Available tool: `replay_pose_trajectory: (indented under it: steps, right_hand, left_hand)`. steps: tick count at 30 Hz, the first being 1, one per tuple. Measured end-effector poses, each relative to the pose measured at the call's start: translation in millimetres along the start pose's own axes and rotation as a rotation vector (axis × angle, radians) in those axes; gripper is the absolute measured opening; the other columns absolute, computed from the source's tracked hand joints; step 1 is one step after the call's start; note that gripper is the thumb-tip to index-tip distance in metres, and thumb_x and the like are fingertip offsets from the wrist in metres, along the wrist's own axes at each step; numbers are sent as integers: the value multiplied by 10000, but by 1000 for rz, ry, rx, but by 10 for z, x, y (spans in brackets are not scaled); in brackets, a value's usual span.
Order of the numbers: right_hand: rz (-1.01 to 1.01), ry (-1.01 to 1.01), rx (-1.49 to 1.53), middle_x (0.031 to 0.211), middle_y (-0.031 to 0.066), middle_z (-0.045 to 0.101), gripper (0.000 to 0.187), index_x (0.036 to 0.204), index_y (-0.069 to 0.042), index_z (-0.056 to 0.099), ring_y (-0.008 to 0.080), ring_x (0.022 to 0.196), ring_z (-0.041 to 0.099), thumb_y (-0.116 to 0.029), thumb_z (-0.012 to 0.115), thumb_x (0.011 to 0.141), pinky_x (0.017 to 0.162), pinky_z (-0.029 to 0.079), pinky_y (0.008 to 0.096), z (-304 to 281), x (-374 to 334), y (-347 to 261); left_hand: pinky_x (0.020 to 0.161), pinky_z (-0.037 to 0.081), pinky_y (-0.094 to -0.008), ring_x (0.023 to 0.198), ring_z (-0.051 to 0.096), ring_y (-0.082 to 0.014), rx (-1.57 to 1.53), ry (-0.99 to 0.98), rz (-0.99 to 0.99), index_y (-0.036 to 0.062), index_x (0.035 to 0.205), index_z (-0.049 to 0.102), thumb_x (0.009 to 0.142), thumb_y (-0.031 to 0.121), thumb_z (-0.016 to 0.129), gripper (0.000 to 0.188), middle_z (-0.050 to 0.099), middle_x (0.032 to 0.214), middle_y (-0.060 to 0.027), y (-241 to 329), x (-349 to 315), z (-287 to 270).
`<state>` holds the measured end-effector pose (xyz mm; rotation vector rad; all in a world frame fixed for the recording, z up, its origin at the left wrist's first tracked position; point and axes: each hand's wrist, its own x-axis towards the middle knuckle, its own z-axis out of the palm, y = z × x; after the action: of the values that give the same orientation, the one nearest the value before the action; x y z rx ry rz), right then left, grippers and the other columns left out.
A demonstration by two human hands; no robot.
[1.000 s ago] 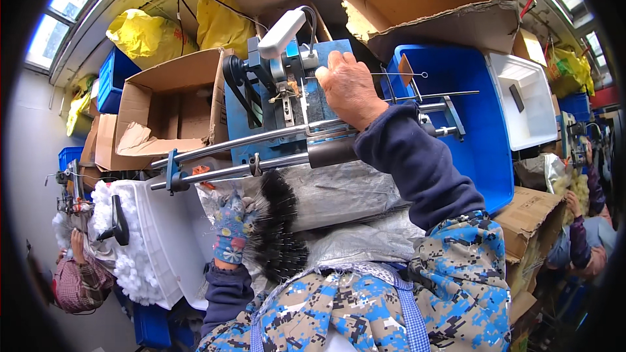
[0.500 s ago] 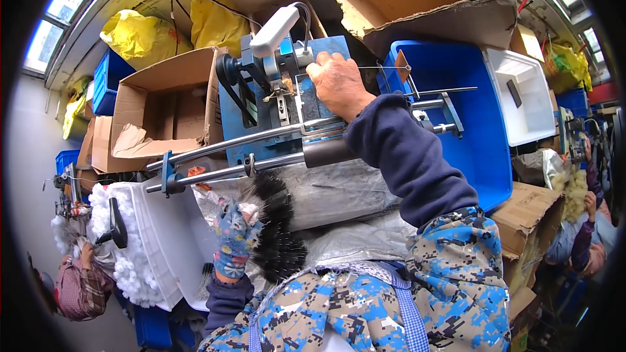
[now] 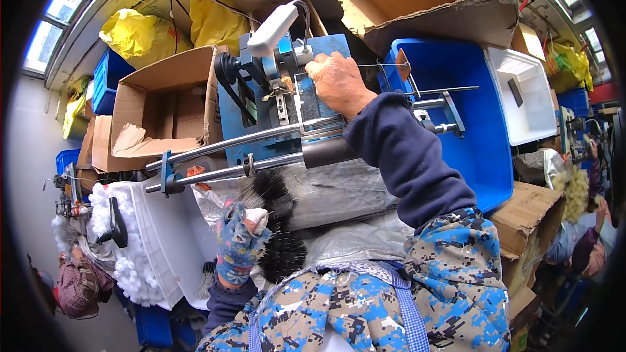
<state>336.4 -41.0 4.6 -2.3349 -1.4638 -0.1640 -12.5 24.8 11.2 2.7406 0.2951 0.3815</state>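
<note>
My right hand (image 3: 340, 83) rests over the blue bench machine (image 3: 331, 45), fingers curled down beside its pale cylindrical part (image 3: 303, 56). Whatever those fingers grip is hidden beneath the hand. My left hand (image 3: 241, 238), in a blue patterned glove with the fingertips wrapped in light cloth, is closed at the left edge of a heap of black bristly strands (image 3: 282, 248). What it pinches is too small to make out. Two metal rails (image 3: 225, 173) run across between my hands, and a dark cylinder (image 3: 328, 152) sits on the nearer one, below my right wrist.
A large blue bin (image 3: 479, 176) stands right of the machine, a cardboard box (image 3: 120, 120) left of it. Grey plastic sheeting (image 3: 345, 189) covers the surface before me. A white crate (image 3: 160, 234) with white fluffy pieces (image 3: 134, 267) is at left. Other people work at both sides.
My left hand has shifted slightly right, against the black strands, and turned a little. My right hand stays nearly in place on the machine.
</note>
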Motion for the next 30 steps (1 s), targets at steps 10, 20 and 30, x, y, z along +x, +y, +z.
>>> replay_pose_trajectory:
  steps: [10,20,30]
  right_hand:
    - [10,-29,11,821,112,615,150,818,-64,625,315,799,580,-71,489,756,688,464,421,12,27,7]
    - [3,2,92,829,120,618,137,811,-64,630,325,793,578,-101,508,762,696,462,431,63,37,32]
    - [-25,0,162,855,118,626,141,847,-58,643,318,789,577,-94,519,791,682,463,434,72,26,59]
  left_hand:
    - [806,416,-458,984,558,-352,-41,48,-14,138,1015,639,630,198,740,402,613,1014,-88,134,138,-2]
    - [671,471,-396,681,587,-302,-63,127,51,97,881,644,644,53,700,247,614,783,-92,242,316,6]
    - [672,471,-398,668,583,-306,-123,149,56,94,871,639,628,24,694,259,606,763,-96,232,339,22]
